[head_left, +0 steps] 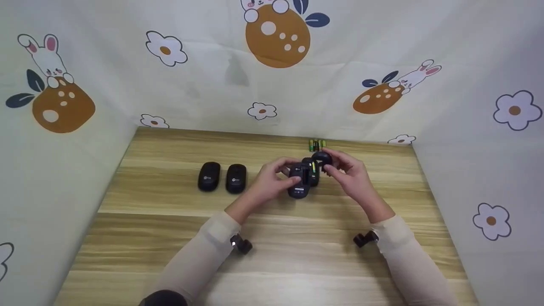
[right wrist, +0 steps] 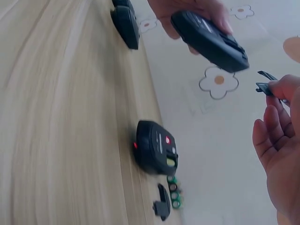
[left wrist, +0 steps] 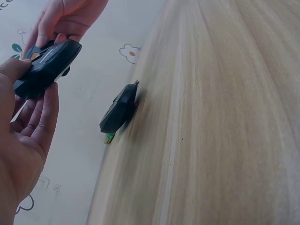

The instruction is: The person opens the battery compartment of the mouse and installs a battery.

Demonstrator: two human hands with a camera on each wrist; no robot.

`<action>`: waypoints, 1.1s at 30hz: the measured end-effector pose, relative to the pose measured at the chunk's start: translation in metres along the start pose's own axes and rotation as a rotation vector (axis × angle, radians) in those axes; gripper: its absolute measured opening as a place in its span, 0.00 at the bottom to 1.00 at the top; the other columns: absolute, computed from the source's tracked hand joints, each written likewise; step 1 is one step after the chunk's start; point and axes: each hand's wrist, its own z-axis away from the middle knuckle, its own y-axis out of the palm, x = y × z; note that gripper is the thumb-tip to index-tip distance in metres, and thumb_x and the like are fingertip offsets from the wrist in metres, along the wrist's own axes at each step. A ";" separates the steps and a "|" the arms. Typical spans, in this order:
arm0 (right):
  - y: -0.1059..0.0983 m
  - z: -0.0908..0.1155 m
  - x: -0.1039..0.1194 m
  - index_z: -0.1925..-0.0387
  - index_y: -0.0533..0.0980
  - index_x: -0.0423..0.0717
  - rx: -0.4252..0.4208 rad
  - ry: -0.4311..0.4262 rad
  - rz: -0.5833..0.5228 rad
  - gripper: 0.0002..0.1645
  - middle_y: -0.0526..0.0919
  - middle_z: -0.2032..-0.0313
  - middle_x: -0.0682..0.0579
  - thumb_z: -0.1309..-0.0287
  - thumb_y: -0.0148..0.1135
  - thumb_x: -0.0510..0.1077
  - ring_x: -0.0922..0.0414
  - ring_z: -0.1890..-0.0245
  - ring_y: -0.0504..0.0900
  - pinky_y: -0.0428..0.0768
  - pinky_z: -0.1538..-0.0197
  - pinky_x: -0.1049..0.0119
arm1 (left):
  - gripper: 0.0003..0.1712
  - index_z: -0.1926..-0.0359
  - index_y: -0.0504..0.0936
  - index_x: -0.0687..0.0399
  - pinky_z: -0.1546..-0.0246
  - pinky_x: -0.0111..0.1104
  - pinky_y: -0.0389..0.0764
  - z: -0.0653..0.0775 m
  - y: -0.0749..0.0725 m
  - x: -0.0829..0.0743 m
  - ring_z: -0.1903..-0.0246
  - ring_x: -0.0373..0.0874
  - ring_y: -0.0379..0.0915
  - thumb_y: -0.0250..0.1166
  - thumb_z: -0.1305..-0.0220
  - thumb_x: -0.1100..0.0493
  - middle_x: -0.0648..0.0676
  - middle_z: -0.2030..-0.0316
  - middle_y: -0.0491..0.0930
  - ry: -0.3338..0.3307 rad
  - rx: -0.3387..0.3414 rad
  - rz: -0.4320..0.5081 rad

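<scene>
Mouse (head_left: 303, 185) in left hand (head_left: 271, 180), label (head_left: 299, 190) illegible

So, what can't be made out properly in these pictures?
Head: the tabletop mouse, partly hidden behind the held mouse; the print on the held mouse, too small to read.
Left wrist: the batteries, mostly hidden by the tabletop mouse.
Right wrist: the black cover, partly hidden by the right hand; the farther idle mouse, cut off by the top edge.
</scene>
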 end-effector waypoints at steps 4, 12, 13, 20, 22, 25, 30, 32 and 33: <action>-0.012 0.000 -0.008 0.33 0.83 0.35 0.002 0.027 0.007 0.26 0.88 0.60 0.40 0.31 0.71 0.27 0.58 0.62 0.85 0.86 0.58 0.71 | 0.28 0.33 0.85 0.55 0.50 0.41 0.86 -0.001 0.000 0.001 0.50 0.56 0.83 0.79 0.32 0.60 0.52 0.49 0.89 -0.011 0.000 0.006; -0.037 0.002 -0.028 0.31 0.83 0.41 0.030 0.111 0.057 0.27 0.86 0.60 0.40 0.29 0.71 0.30 0.56 0.64 0.81 0.79 0.64 0.73 | 0.27 0.33 0.85 0.54 0.53 0.38 0.85 -0.001 0.000 0.001 0.53 0.50 0.82 0.79 0.32 0.61 0.52 0.51 0.89 -0.011 -0.006 0.000; -0.040 0.002 -0.031 0.32 0.84 0.42 0.029 0.123 0.063 0.27 0.84 0.61 0.41 0.29 0.72 0.30 0.56 0.65 0.80 0.79 0.65 0.73 | 0.27 0.33 0.85 0.55 0.53 0.37 0.85 -0.001 0.000 0.001 0.53 0.49 0.82 0.79 0.32 0.61 0.52 0.51 0.89 -0.010 -0.007 0.001; -0.054 0.002 -0.046 0.31 0.81 0.36 0.019 0.186 0.152 0.27 0.81 0.63 0.42 0.29 0.71 0.29 0.58 0.66 0.77 0.76 0.67 0.75 | 0.27 0.34 0.85 0.56 0.53 0.37 0.85 -0.001 0.000 0.001 0.53 0.49 0.82 0.79 0.32 0.62 0.52 0.50 0.89 -0.008 -0.009 0.011; -0.057 0.001 -0.052 0.31 0.81 0.35 0.013 0.202 0.172 0.27 0.83 0.62 0.40 0.30 0.72 0.29 0.59 0.67 0.77 0.75 0.68 0.76 | 0.27 0.34 0.85 0.56 0.52 0.37 0.85 -0.001 0.000 0.001 0.54 0.49 0.83 0.79 0.32 0.62 0.52 0.50 0.89 -0.004 -0.010 0.010; -0.061 0.001 -0.060 0.32 0.82 0.36 0.010 0.219 0.196 0.28 0.84 0.61 0.37 0.31 0.73 0.29 0.58 0.67 0.77 0.76 0.67 0.76 | 0.27 0.34 0.85 0.56 0.51 0.38 0.84 -0.001 0.000 0.001 0.54 0.48 0.83 0.79 0.32 0.62 0.52 0.50 0.89 0.000 -0.013 0.005; -0.065 -0.001 -0.070 0.32 0.82 0.37 0.019 0.260 0.227 0.27 0.85 0.60 0.37 0.30 0.73 0.32 0.59 0.66 0.78 0.78 0.65 0.75 | 0.27 0.34 0.86 0.56 0.51 0.38 0.85 -0.001 0.000 0.000 0.54 0.48 0.82 0.79 0.32 0.61 0.52 0.50 0.89 0.001 -0.012 0.014; -0.066 -0.001 -0.073 0.32 0.82 0.37 0.018 0.285 0.233 0.27 0.85 0.60 0.39 0.30 0.73 0.32 0.59 0.66 0.78 0.77 0.65 0.75 | 0.26 0.34 0.85 0.57 0.51 0.38 0.84 -0.001 0.000 0.000 0.54 0.49 0.82 0.79 0.32 0.62 0.53 0.51 0.88 0.005 -0.013 0.014; -0.067 -0.002 -0.075 0.32 0.82 0.37 0.019 0.297 0.238 0.27 0.85 0.61 0.40 0.30 0.73 0.32 0.60 0.67 0.78 0.77 0.65 0.75 | 0.26 0.34 0.85 0.58 0.51 0.38 0.84 -0.001 -0.001 0.000 0.54 0.49 0.82 0.79 0.32 0.62 0.53 0.51 0.88 0.009 -0.014 0.012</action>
